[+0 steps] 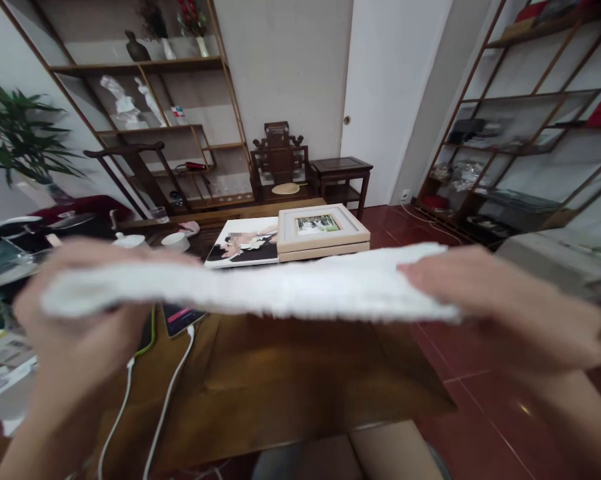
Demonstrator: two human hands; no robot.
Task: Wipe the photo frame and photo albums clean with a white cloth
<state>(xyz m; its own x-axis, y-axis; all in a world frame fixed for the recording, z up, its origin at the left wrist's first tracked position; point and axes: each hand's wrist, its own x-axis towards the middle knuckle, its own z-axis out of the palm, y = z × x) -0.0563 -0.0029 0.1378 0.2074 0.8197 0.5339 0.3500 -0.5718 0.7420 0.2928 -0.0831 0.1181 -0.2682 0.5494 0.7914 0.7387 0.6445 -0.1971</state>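
Observation:
A white cloth [260,288] is stretched flat and level between my two hands, above a dark wooden table [290,380]. My left hand [75,320] grips its left end with the fingers curled round the edge. My right hand [500,307] holds the right end, thumb on top. Both hands are blurred by motion. Behind the cloth, a light wooden picture frame [323,229] lies on the table beside a flat photo print [243,243].
Two phones [180,317] with white cables [170,393] lie under the cloth at the left. Cups [176,241] and tea ware crowd the far left. Open shelves stand on both sides, with a dark carved chair [279,160] and small side table [341,172] by the back wall.

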